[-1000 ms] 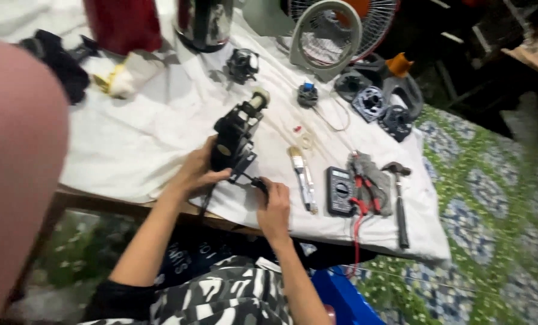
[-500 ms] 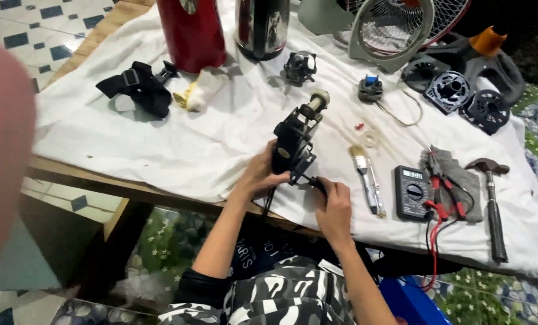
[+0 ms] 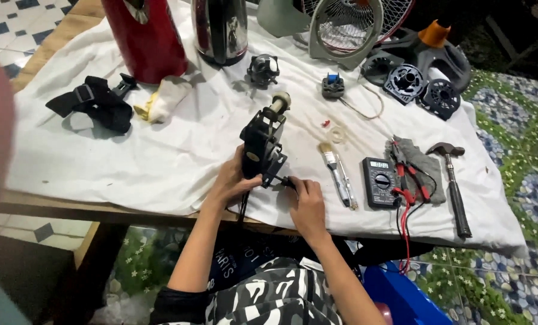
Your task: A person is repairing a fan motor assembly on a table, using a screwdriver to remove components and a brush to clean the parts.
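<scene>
left hand (image 3: 231, 180): I see it gripping the black motor assembly (image 3: 262, 144)
right hand (image 3: 306, 201): pinching a small tool (image 3: 283, 180) at its base
bench (image 3: 160, 157): white cloth, tiled floor

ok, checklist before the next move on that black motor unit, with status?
1. Left hand holds the motor unit: ok, wrapped around its lower side.
2. Right hand on the tool at the unit's base: ok, fingers pinch a thin dark tool; its tip is too small to tell.
3. Unit rests on the white cloth: ok, near the table edge.
4. Brush within reach: ok, lies just right of the hands.
5. Multimeter leads away from the work: ok, red leads trail off to the right.
6. Hammer away from the hands: ok, at the far right.
</scene>
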